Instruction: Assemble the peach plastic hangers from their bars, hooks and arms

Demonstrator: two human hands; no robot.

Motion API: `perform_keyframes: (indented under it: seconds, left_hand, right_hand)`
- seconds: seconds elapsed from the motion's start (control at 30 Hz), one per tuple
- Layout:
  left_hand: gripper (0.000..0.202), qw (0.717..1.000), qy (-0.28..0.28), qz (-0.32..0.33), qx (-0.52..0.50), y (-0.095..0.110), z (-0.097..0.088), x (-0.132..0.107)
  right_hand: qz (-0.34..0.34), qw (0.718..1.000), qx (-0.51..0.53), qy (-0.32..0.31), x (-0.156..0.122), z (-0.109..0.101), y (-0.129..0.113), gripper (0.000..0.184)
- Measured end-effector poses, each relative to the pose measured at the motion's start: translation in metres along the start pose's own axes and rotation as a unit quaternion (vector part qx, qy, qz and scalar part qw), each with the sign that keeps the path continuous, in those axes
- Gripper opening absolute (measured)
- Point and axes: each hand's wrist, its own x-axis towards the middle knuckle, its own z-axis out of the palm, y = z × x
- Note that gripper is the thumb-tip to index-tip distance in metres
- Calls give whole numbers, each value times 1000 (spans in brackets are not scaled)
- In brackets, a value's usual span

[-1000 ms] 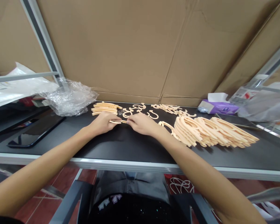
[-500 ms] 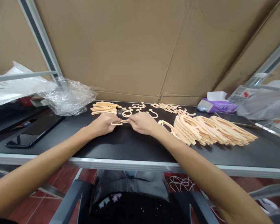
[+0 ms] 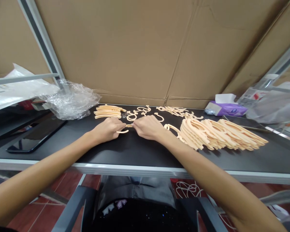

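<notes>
My left hand (image 3: pixel 108 128) and my right hand (image 3: pixel 147 127) meet over the middle of the black table (image 3: pixel 135 151), both closed on one thin pale wooden piece (image 3: pixel 124 130) held between them. A curved strip of it sticks out below my left fingers. Just behind my left hand lies a neat stack of curved wooden strips (image 3: pixel 108 111). Loose hook-shaped and ring-shaped wooden pieces (image 3: pixel 137 113) lie behind my hands. To the right of my right wrist a long leaning row of wooden rings (image 3: pixel 219 134) stretches across the table.
Crumpled clear plastic (image 3: pixel 70 100) lies at the back left, a dark phone (image 3: pixel 32 136) at the left. A purple tissue pack (image 3: pixel 226 109) and a dark tablet (image 3: pixel 246 123) sit at the back right. Cardboard (image 3: pixel 145 48) walls the back.
The curved strip in my left fingers has swung downward and away from the straight part; both hands stay nearly in the same place.
</notes>
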Motion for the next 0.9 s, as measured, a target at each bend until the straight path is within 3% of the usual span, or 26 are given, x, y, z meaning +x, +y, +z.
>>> perform_keyframes:
  seconds: [0.47,0.9]
  left_hand:
    - [23,995,-61,48,61,6,-5,2]
    - [25,996,-33,41,66,4,1,2]
  right_hand:
    - [-22,1000,-19,-8,-1,0,-2,40]
    - [-58,998,-31,-10,1,-1,-4,31]
